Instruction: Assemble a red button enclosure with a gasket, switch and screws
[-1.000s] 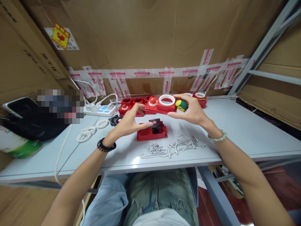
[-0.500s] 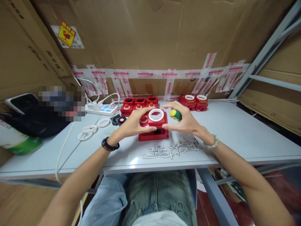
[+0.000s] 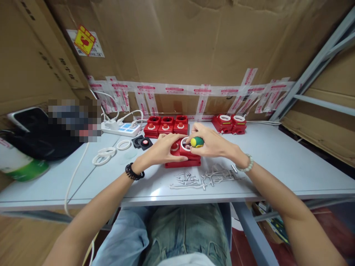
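Observation:
A red plastic box with a white ring on its lid (image 3: 184,157) lies on the grey table (image 3: 277,159) in front of me. My left hand (image 3: 163,149) presses down on the lid's left side, fingers curled over it. My right hand (image 3: 209,142) rests on the lid's right side and grips a small screwdriver with a green and yellow handle (image 3: 196,142). The lid's red dome button is mostly hidden by my left hand.
A heap of metal screws (image 3: 205,175) lies just in front of the box. Three red boxes (image 3: 165,126) and two more with white rings (image 3: 229,123) stand at the back. White rings (image 3: 107,154), black parts (image 3: 142,142) and a power strip (image 3: 119,128) lie to the left.
Both hands brought the red lid down from above onto the red base and now press it there. The camera view has tilted slightly downward.

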Demonstrator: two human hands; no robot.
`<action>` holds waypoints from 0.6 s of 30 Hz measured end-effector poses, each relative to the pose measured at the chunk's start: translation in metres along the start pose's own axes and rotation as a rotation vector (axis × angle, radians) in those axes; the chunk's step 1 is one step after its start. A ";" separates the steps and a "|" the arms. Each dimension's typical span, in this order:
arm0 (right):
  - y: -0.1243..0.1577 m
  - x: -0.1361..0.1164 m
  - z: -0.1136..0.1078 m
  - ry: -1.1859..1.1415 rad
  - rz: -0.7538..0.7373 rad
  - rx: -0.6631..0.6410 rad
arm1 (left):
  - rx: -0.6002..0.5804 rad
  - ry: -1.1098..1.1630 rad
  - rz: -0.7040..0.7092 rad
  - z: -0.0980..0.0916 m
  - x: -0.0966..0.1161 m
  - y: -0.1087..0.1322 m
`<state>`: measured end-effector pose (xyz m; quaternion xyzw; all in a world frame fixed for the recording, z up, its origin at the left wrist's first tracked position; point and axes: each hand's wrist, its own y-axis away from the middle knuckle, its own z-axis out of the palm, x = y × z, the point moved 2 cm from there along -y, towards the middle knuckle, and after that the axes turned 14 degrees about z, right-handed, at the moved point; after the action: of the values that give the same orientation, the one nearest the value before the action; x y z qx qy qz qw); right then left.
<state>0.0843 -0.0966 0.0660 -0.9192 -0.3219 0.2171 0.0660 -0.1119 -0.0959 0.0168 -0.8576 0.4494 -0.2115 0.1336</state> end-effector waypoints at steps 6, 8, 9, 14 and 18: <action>0.002 0.003 0.002 0.075 0.061 -0.114 | -0.016 0.000 0.004 0.001 0.000 0.000; 0.003 0.004 0.002 0.070 0.072 -0.125 | -0.028 0.008 0.000 0.002 -0.001 0.001; 0.004 0.004 0.002 0.064 0.078 -0.129 | -0.035 0.011 -0.005 0.003 -0.001 0.001; 0.005 0.004 0.000 0.027 0.113 -0.147 | -0.072 0.025 -0.026 0.003 -0.001 0.003; 0.004 0.004 0.000 0.022 0.138 -0.169 | -0.093 0.039 -0.038 0.004 -0.002 0.003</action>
<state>0.0895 -0.0974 0.0629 -0.9438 -0.2741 0.1832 -0.0235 -0.1130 -0.0962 0.0113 -0.8671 0.4448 -0.2096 0.0806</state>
